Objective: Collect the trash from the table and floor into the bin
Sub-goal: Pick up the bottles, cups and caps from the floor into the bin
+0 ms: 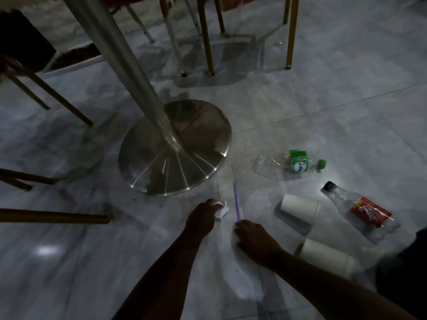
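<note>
Trash: scattered on the grey tiled floor (323,100), just right of the round metal table base (161,162).
Crumpled paper: a small white wad (222,211) lies on the floor below the base's near edge.
Left hand: the left hand (202,219) reaches down with its fingers closed around the left side of the crumpled paper, which shows white past the fingertips.
Purple straw: a thin straw (236,200) lies on the floor just right of the paper, its near end meeting the right hand.
Right hand: the right hand (255,241) rests low on the floor, fingertips at the straw's near end; something pale and blurred sits under the palm, and I cannot tell whether the fingers are closed on the straw.
Green-label bottle: a crushed clear plastic bottle (290,163) with a green cap lies on its side, cap pointing right, beyond the cups.
Red-label bottle: a clear plastic bottle (360,210) with a black cap lies on its side, cap pointing up-left, right of the cups.
Paper cups: one white cup (299,206) lies tipped over beside the red-label bottle; a second white cup (325,256) lies nearer, just behind the right forearm.
Table pole: a metal column (120,65) rises from the base toward the upper left.
Chair legs: wooden chair legs (205,42) stand behind the base and at the left edge.
</note>
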### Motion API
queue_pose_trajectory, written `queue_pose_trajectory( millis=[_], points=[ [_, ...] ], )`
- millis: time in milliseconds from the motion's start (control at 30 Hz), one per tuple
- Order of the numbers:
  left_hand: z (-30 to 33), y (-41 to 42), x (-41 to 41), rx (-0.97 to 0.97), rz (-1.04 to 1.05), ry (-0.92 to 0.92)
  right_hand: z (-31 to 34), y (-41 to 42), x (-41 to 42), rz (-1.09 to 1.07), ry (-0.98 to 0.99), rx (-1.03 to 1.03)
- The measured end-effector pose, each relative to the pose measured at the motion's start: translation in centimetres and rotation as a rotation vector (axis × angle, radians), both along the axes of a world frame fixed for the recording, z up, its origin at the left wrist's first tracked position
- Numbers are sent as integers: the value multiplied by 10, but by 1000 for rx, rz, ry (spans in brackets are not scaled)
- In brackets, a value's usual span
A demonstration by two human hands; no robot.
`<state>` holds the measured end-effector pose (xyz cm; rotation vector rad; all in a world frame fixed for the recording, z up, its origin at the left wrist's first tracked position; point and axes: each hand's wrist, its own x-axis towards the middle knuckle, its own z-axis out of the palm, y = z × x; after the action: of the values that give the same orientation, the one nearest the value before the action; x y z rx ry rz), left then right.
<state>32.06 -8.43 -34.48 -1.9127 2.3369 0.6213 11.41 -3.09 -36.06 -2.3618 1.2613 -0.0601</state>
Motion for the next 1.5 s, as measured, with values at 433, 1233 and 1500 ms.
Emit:
queue_pose_trajectory(
  millis=[433, 1233, 1500],
  points=[
    [15, 58, -14, -226, 158, 62, 13, 28, -29, -504, -58, 16],
    [310, 73, -273, -126, -512, 375, 248, 197, -257, -1101, -524, -485],
    [313, 82, -379, -19, -856, 171, 238, 231, -319, -1293, -438, -396]
  ],
)
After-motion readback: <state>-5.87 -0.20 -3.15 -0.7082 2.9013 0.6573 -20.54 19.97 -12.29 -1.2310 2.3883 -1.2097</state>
